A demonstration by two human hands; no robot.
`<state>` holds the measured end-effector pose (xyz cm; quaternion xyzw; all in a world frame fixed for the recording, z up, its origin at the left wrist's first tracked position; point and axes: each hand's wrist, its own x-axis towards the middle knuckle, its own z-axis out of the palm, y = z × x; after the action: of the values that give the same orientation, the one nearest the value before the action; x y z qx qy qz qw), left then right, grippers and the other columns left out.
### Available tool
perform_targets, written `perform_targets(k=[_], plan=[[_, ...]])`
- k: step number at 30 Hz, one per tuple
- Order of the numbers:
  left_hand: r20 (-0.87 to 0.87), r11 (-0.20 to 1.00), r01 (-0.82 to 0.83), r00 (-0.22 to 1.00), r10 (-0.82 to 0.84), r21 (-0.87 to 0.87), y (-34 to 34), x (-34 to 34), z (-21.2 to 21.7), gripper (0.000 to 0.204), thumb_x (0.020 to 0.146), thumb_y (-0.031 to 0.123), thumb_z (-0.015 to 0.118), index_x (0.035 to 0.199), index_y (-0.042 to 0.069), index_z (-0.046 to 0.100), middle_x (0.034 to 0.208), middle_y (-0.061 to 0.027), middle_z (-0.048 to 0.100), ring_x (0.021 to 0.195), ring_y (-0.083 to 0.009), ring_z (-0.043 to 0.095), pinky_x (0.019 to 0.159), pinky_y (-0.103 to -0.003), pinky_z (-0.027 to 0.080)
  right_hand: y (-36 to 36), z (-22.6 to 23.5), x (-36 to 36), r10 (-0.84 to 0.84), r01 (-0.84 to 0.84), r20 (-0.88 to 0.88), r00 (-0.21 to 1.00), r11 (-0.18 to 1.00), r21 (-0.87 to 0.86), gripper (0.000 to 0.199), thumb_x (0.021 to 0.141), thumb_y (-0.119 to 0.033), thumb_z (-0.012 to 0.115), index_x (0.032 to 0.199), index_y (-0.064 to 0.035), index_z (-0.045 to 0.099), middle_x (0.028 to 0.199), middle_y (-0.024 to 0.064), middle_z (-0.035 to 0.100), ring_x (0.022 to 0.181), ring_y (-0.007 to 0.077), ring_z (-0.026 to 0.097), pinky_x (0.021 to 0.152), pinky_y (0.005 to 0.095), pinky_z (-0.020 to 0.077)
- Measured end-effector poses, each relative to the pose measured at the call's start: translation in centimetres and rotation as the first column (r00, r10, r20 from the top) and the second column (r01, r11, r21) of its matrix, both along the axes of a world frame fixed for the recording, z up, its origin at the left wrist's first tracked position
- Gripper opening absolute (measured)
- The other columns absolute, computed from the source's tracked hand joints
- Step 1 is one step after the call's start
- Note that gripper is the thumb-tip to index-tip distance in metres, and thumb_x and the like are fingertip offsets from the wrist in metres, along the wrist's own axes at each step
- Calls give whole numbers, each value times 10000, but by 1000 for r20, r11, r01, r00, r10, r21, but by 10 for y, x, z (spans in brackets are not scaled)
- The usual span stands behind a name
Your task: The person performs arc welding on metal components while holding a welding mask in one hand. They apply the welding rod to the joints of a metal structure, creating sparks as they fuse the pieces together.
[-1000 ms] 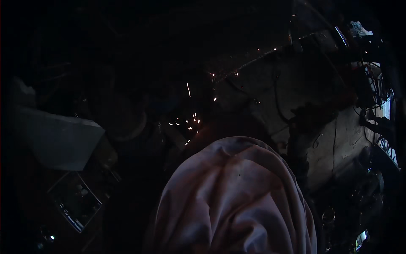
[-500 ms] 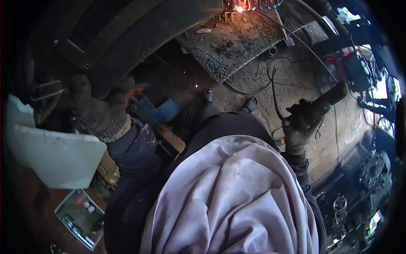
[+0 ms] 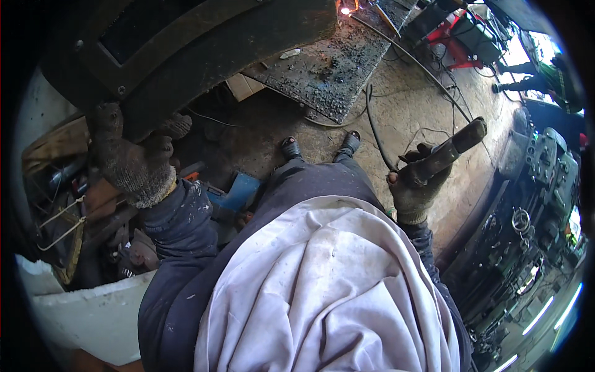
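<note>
My left hand [image 3: 133, 164], in a worn knitted glove, is closed on the lower edge of a dark welding shield [image 3: 186, 77], which has a rectangular window. My right hand [image 3: 418, 189], also gloved, is wrapped round a dark electrode holder [image 3: 462, 142]. From its tip a long thin welding electrode [image 3: 416, 62] runs up and left to a small glowing spot [image 3: 345, 10] at the top edge. That spot lies at the far side of a metal work table [image 3: 338, 102] strewn with dark grit. The workpiece there is mostly hidden behind the shield.
A black cable [image 3: 373, 124] hangs down to my right hand. At left stand a pale broken-edged container [image 3: 93, 316] and a blue object [image 3: 237, 191]. Dark machinery [image 3: 545, 167] lines the right side. A red stool [image 3: 455, 46] and another person [image 3: 545, 80] are far right.
The view has shifted and brightened, with more floor and machinery showing. The shield now covers more of the table's far side, and the orange glow is smaller. Both hands keep their grip.
</note>
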<state>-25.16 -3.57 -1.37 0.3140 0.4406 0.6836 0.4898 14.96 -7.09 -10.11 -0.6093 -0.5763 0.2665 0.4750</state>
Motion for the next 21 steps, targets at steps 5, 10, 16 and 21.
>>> perform_targets(k=[5, 10, 16, 21], plan=[[103, 998, 36, 994, -40, 47, 10, -5, 2, 335, 845, 216, 596, 1148, 86, 537, 1057, -119, 587, 804, -241, 586, 549, -385, 493, -3, 7, -17, -74, 80, 66, 995, 993, -83, 962, 518, -23, 731, 1321, -66, 204, 1096, 113, 493, 880, 205, 567, 714, 332, 512], [174, 993, 84, 980, -97, 79, 15, -3, 5, 312, 843, 194, 606, 1132, 93, 545, 1038, -86, 586, 767, -190, 568, 560, -371, 469, -1, 2, -25, -80, 81, 79, 994, 997, -13, 989, 520, -17, 745, 1337, -66, 190, 1097, 107, 491, 872, 188, 568, 704, 308, 518], [-139, 997, -52, 988, 60, 64, 6, 33, 0, 331, 826, 71, 615, 1140, 23, 522, 938, -87, 618, 659, -176, 622, 477, -268, 513, 0, -4, -27, -97, 98, 94, 991, 995, -2, 1002, 516, -21, 754, 1341, -64, 188, 1102, 110, 489, 880, 184, 569, 694, 308, 521], [-587, 973, -92, 783, 203, 214, 10, 32, -15, 303, 811, 71, 635, 1091, -4, 550, 985, -104, 606, 768, -170, 615, 613, -273, 527, 6, -2, -24, -33, 31, 55, 998, 999, 25, 966, 522, -96, 808, 1304, -62, 241, 1050, 80, 482, 848, 171, 560, 704, 307, 512]])
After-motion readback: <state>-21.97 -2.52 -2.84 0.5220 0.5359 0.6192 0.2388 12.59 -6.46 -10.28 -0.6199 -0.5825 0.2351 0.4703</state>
